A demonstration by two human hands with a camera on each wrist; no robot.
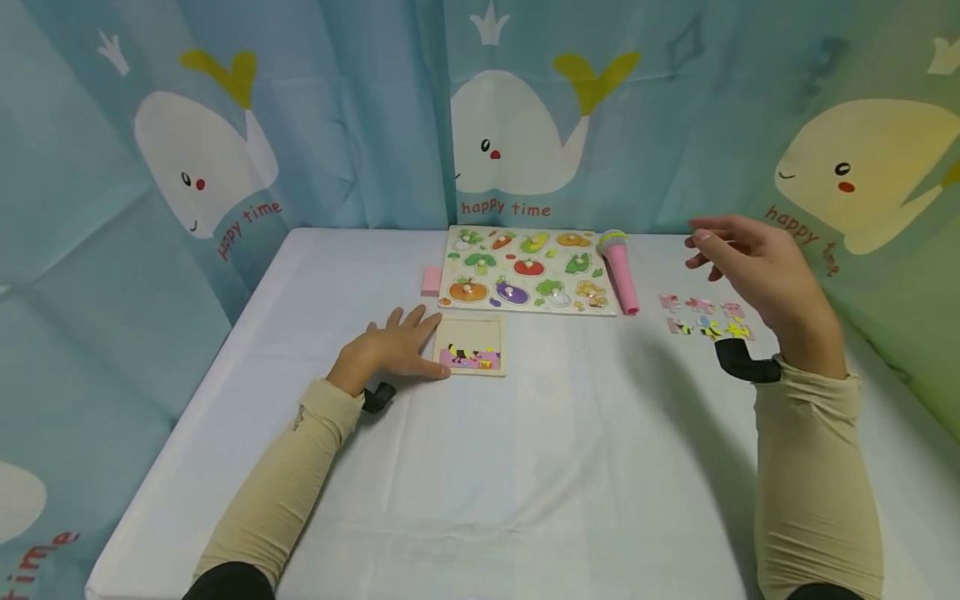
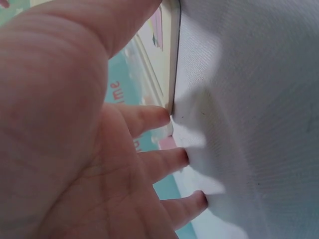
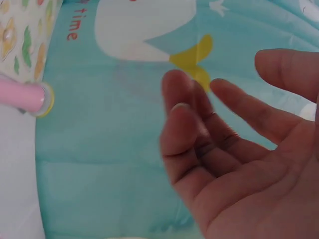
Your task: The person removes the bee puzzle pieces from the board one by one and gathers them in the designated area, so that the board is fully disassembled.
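Observation:
My left hand [image 1: 397,346] is spread beside a small square wooden puzzle tray [image 1: 472,329], its thumb and index finger touching the left edge. Along the bottom of the tray lies a pink strip of joined jigsaw pieces [image 1: 468,358] with a bee picture; its upper part shows bare wood. In the left wrist view the fingertips [image 2: 162,115] reach down at the tray's side. My right hand [image 1: 783,279] is raised over the right side of the table, fingers loosely bent and holding nothing. Below and left of it, several loose jigsaw pieces [image 1: 701,305] lie in two rows.
A vegetable peg puzzle board [image 1: 495,248] lies at the back of the white table [image 1: 480,467]. At its right side is a pink toy microphone [image 1: 621,275], at its left a small pink block [image 1: 431,281]. A blue whale-print curtain [image 1: 360,125] hangs behind.

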